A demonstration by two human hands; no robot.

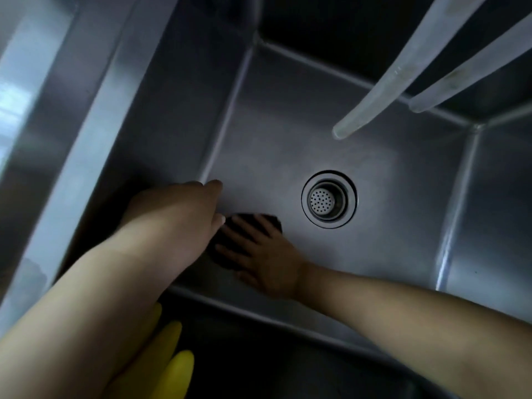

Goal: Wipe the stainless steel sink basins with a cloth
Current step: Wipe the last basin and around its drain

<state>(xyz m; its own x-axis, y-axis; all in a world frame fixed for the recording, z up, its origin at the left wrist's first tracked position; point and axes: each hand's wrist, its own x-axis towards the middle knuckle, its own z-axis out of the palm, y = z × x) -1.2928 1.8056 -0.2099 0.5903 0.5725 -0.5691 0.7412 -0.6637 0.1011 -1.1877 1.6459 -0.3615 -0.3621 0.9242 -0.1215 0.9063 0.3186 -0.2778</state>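
I look down into a deep stainless steel sink basin (288, 133). A dark cloth (230, 226) lies on the basin floor near the front left corner. My right hand (264, 254) presses flat on the cloth with its fingers spread. My left hand (184, 203) reaches down beside it, close to the left wall, its fingers straight and touching the cloth's left edge. Part of the cloth is hidden under both hands.
A round drain with a perforated strainer (329, 199) sits right of the cloth. Two translucent hoses (403, 67) hang into the basin from the upper right. A yellow rubber glove (169, 358) lies at the front rim. Another basin (26, 90) lies to the left.
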